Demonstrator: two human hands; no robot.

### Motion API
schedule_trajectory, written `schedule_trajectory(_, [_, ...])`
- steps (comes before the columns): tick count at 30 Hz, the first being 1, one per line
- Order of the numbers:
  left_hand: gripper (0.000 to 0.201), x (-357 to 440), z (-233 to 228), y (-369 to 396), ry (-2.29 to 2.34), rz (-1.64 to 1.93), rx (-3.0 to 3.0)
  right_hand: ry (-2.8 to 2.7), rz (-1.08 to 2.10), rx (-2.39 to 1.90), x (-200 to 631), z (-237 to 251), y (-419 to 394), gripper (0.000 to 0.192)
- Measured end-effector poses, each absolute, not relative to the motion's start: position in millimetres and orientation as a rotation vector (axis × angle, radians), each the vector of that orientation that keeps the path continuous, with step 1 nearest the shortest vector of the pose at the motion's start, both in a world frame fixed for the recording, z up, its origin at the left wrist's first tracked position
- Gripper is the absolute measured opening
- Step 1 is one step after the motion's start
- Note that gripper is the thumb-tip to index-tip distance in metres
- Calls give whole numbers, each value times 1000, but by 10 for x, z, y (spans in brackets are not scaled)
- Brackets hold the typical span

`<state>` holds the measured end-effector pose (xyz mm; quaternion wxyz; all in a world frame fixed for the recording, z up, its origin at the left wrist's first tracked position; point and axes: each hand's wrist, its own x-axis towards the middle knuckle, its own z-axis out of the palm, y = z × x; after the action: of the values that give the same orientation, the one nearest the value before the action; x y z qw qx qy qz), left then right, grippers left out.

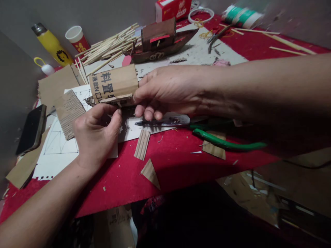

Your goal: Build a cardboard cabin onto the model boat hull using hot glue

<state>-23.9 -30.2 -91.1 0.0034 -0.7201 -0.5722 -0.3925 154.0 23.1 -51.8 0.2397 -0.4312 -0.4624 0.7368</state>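
A small cardboard boat model (117,81) with a curved roof and printed black characters is held up between my hands. My right hand (157,91) grips its right end, with the thumb along the side and the other fingers curled underneath. At the lower edge, my left hand (97,125) has thumb and forefinger closed around the near side; its other fingers are partly hidden. Just above that thumb, a tiny stick (119,103) stands under a narrow cardboard flap (117,99). Scissors with green handles (227,141) lie below my right hand.
A finished-looking brown boat model (159,38) stands behind, beside a pile of wooden sticks (111,46). Around the red tabletop (116,186) are a phone (31,129), a drawing sheet (60,146), corrugated scraps (142,144), a yellow bottle (53,44) and a paper cup (77,38).
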Motion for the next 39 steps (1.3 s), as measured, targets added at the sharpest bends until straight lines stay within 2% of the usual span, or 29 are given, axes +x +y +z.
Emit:
schedule_trajectory(3, [9,-239,-905,-319,-1803,-1223,-2276,-1469,1991,-1101,1566,-489,214,19])
schedule_trajectory(7, [9,-231,-915,-321,-1768,-1249,-2268,-1499,1926,-1134,1540,-501,213,29])
schedule_trajectory(13, [7,-250,-925,-327,-1776,-1248,-2281,-1450,1825,-1283,1440,-508,193,23])
schedule_trajectory(22, [10,-336,-858,-492,-1919,-1327,-2228,-1545,1709,-1303,1428,-539,200,30])
schedule_trajectory(25, [7,-390,-793,-474,-2066,-1513,-2169,-1556,1718,-1261,1453,-543,186,27])
schedule_trajectory(29, [16,-436,-723,-311,-2359,-2030,-2050,-1560,1700,-1285,1446,-524,170,23])
schedule_trajectory(32, [9,-427,-696,-204,-2433,-2274,-2040,-1544,1691,-1314,1419,-512,171,22])
schedule_trajectory(34, [10,-402,-680,-175,-2404,-2309,-2060,-1539,1693,-1327,1408,-515,178,22])
schedule_trajectory(39, [17,-342,-660,-177,-2355,-2145,-2113,-1553,1695,-1315,1416,-546,209,24])
